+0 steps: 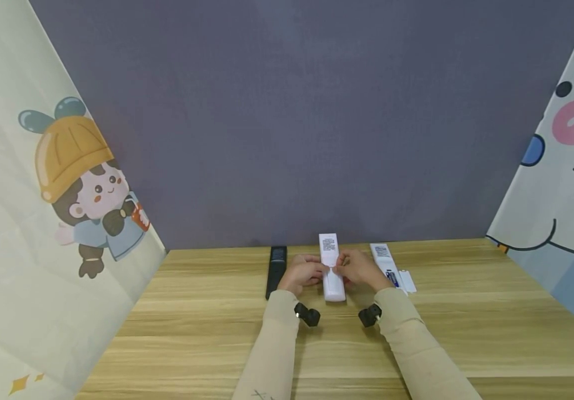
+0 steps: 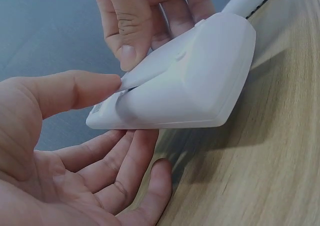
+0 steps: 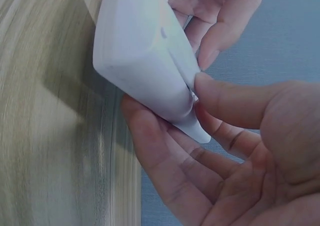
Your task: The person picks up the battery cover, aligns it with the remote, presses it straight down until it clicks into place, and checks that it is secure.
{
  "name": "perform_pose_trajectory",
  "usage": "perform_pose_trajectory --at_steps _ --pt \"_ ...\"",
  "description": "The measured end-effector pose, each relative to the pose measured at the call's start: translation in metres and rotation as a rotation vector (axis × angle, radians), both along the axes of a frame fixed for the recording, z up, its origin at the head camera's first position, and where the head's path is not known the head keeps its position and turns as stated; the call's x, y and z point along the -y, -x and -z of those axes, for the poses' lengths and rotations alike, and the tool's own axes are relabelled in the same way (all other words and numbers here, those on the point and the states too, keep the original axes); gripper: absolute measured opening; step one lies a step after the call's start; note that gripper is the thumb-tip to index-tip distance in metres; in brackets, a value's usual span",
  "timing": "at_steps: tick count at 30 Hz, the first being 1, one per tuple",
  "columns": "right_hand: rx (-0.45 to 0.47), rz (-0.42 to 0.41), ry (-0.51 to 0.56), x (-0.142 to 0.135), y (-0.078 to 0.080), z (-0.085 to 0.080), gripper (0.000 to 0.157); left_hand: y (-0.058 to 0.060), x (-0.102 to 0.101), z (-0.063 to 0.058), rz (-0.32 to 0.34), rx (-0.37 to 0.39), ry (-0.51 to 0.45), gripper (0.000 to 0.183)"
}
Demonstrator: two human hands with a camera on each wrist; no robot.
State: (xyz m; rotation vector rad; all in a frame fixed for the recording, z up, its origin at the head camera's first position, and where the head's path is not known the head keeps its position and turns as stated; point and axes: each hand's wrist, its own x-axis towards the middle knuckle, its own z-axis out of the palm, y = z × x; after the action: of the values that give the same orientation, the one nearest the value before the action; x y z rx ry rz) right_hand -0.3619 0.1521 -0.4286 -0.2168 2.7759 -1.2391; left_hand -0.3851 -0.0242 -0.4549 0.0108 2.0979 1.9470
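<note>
A white remote control (image 1: 334, 289) is held back side up between both hands, lifted off the table at least at its near end. Its battery cover (image 2: 162, 63) sits slightly raised at one end, with a thin dark gap beside it in the left wrist view. My left hand (image 1: 304, 273) grips the remote from the left, thumb at the cover's raised end and fingers underneath. From the right, my right hand (image 1: 360, 268) pinches it, thumb (image 3: 225, 98) against the same end of the cover and fingers below.
Left of the hands lies a black remote (image 1: 276, 270). To the right, a second white remote (image 1: 382, 254) lies with its compartment uncovered and a blue battery (image 1: 392, 278) visible. A loose white cover (image 1: 408, 281) lies beside it. A grey wall (image 1: 287, 139) rises behind the wooden table (image 1: 207, 333).
</note>
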Motion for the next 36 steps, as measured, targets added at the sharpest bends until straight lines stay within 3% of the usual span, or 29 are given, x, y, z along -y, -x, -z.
perform_pose_trajectory --at_steps 36 --pt "-0.010 0.063 0.005 0.012 -0.022 0.005 0.013 -0.019 0.007 -0.001 0.013 -0.012 0.012 0.042"
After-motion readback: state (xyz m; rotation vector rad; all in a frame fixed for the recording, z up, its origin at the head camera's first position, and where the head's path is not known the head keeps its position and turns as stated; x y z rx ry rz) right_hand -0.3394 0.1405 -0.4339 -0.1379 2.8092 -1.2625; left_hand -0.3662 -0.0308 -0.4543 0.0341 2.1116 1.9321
